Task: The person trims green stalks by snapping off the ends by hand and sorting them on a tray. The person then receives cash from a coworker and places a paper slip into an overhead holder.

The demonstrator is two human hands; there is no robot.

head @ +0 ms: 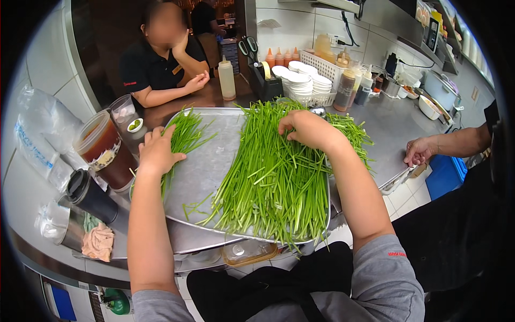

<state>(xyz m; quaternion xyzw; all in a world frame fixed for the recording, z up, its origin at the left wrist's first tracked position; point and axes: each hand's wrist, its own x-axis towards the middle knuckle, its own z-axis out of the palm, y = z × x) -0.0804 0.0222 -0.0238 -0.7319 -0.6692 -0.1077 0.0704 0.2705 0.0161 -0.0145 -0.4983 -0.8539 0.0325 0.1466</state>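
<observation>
A large heap of long green garlic chives (pixel 273 181) covers the right part of a shallow metal tray (pixel 203 165). A smaller bunch of chives (pixel 189 131) lies along the tray's left edge. My left hand (pixel 157 151) rests on that smaller bunch, palm down, with thumb and fingers spread. Over the upper right of the heap is my right hand (pixel 307 128), its fingers curled down at the stalks. Whether stalks are pinched between those fingertips is unclear. More chives (pixel 354 135) lie beyond my right forearm, partly hidden by it.
Left of the tray stand a tall container of dark red liquid (pixel 116 161), a black tumbler (pixel 91 195) and a crumpled cloth (pixel 98 241). Sauce bottles (pixel 345 90) and stacked white dishes (pixel 299 82) line the back. One person (pixel 165 64) leans opposite; another's hand (pixel 418 152) is at right.
</observation>
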